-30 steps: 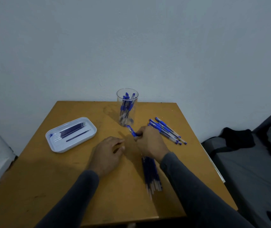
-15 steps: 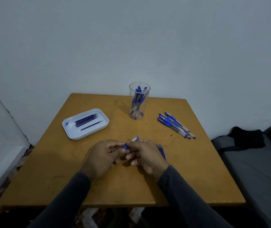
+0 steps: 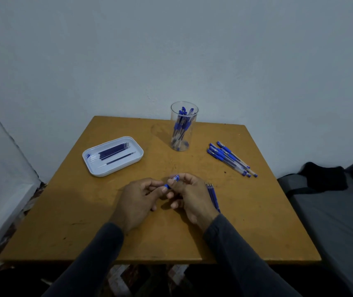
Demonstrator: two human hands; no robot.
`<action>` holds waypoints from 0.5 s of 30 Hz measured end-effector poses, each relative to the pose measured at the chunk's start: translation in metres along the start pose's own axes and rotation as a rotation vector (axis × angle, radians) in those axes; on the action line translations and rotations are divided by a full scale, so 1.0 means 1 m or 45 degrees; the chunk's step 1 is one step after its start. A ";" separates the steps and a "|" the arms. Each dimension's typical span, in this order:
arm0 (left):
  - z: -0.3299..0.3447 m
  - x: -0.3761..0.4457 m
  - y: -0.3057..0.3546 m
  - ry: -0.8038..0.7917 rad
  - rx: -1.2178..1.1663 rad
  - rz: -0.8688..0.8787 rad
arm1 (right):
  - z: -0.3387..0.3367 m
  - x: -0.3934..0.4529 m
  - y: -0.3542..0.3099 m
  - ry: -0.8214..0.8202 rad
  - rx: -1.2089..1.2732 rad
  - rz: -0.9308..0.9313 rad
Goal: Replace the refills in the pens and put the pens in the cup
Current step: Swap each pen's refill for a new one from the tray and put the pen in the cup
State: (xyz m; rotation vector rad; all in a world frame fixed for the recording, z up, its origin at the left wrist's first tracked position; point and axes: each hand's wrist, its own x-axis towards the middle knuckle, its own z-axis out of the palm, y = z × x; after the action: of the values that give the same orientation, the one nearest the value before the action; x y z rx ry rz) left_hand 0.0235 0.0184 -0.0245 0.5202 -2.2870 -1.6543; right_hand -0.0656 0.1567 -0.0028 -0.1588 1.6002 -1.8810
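On the table a clear cup already holds pens, with more lying loose to its right and refills in a white tray. Over the table's middle, the left hand and right hand both pinch one pen (light, stiff, probably slick plastic), best gripped at its rubbery blue sleeve.

Your left hand and right hand meet over the middle of the orange wooden table, knuckles up, fingers curled. Both pinch the blue-and-clear plastic pen between them, with dark grey sleeves covering both forearms.
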 end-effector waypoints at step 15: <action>-0.002 0.000 0.000 -0.095 0.103 -0.004 | -0.001 -0.001 0.011 0.016 -0.147 -0.118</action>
State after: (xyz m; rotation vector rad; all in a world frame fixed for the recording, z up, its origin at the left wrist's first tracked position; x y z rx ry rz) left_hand 0.0244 0.0168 -0.0237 0.4875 -2.4163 -1.6138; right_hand -0.0607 0.1576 -0.0124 -0.2759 1.7376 -1.8621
